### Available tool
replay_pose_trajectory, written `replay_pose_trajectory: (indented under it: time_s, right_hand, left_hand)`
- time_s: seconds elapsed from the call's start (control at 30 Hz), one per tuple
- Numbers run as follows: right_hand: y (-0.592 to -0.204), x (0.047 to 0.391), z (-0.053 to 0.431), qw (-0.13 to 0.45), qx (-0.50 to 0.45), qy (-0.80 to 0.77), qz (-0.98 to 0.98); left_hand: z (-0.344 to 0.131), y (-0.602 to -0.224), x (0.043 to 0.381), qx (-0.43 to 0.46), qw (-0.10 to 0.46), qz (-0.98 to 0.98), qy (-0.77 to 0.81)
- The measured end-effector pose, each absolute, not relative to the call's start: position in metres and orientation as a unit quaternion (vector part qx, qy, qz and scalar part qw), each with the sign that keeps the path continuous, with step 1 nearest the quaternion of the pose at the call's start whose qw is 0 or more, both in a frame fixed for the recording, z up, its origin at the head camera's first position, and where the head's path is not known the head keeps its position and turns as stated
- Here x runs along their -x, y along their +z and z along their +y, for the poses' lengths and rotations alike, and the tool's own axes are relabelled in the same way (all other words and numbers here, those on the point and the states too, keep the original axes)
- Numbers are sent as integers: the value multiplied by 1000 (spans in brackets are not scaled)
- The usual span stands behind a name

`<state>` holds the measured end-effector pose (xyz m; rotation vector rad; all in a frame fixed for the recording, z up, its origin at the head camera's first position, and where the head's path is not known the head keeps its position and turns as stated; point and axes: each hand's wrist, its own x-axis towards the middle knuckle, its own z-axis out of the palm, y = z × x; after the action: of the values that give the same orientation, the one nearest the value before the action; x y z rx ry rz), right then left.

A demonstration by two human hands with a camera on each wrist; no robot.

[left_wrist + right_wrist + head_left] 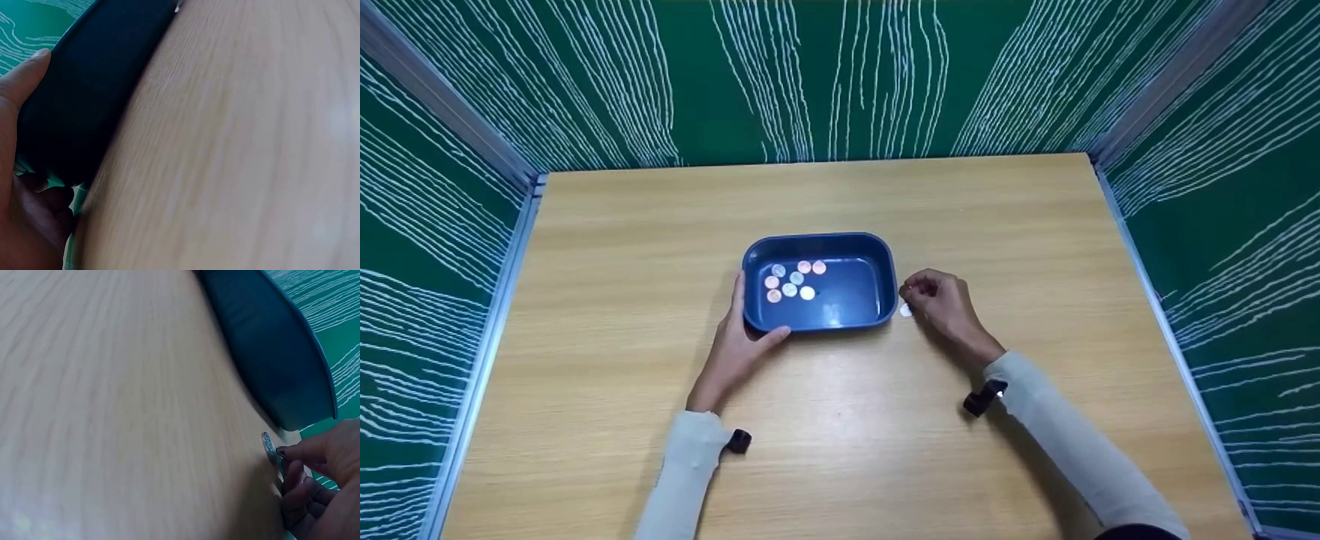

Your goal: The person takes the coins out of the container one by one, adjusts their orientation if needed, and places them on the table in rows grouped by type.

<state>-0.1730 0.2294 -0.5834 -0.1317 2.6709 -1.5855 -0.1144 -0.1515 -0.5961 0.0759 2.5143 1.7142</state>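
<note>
A blue rectangular tray [851, 319] stands mid-table, with several copper and silver coins [789, 289] lying mostly in its left half. My left hand [735, 337] grips the tray's front left corner, its thumb at the front rim and its fingers along the left side. In the left wrist view the tray's dark side wall [95, 84] lies against this hand. To the tray's right, my right hand [949, 304] has thumb and fingers drawn together, pinching what looks like a small dark coin [282, 451]. Close by these fingertips, a silver coin [269, 447] lies on the table.
Under everything is a light wooden table [622, 300]. Green panels with white streaks [870, 82] rise behind it and along both sides, with grey metal framing [502, 300] at the edges.
</note>
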Motion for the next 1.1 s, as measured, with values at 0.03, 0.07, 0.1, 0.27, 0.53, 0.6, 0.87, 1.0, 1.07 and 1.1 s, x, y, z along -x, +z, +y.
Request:
replay_pose_trajectory:
  time_s: [0.03,0.07,0.1,0.27,0.53,0.6,0.87,1.0,1.07,1.1]
  right_hand:
    - [-584,173,229,10,46,-505,862]
    - [-585,173,228,5,48,-501,864]
    - [-586,172,228,1,50,-496,867]
    - [-593,165,228,-31,62,-444,893]
    - [-590,170,226,-42,66,-405,911]
    - [-589,172,225,-43,67,-406,910]
    - [-589,173,225,-43,69,-408,909]
    - [-587,173,225,-39,68,-417,905]
    - [-585,172,225,-32,67,-430,900]
    - [-583,172,225,-27,65,-437,896]
  left_hand:
    - [-152,-596,114,-26,49,825,562]
    - [-152,-597,114,-26,48,825,562]
    - [-152,-597,114,-25,47,826,562]
    - [-150,-600,109,-27,43,829,557]
    - [-150,-597,112,-26,47,828,557]
    - [-150,-597,114,-24,46,827,560]
    - [-151,-595,114,-22,55,827,559]
    - [-151,-595,116,-25,52,828,557]
    - [-150,-595,116,-25,51,828,558]
    - [-150,-595,116,-25,51,828,558]
